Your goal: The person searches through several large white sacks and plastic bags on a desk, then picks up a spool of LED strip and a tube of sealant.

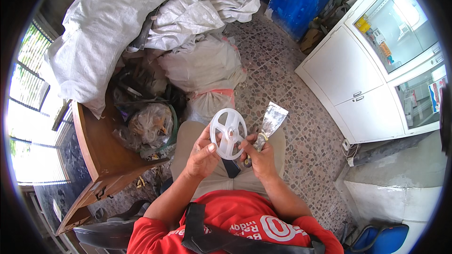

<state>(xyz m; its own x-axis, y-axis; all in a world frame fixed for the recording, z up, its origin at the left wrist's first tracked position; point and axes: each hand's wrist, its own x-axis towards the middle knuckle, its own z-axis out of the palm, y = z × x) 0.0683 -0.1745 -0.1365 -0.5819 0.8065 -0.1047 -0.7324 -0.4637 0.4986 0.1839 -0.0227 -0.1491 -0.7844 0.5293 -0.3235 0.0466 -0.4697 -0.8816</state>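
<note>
A round white plastic reel with spoke-like openings point(229, 134) is held up over my lap. My left hand point(203, 154) grips its left rim, thumb in front. My right hand point(260, 155) is closed around the handle of a putty knife point(273, 118), whose worn, stained metal blade points up and away from me. The fingertips of that same hand also touch the reel's right edge. Both hands are above my beige trousers point(208, 180).
White woven sacks point(102, 28) are piled ahead on the left, beside a tub point(173, 127) with a plastic bag point(150, 123). A wooden desk point(91, 141) stands left. On the right are a white cabinet point(353, 67), and a blue chair point(390, 240) lower down. Pebble-patterned floor point(303, 127) shows between.
</note>
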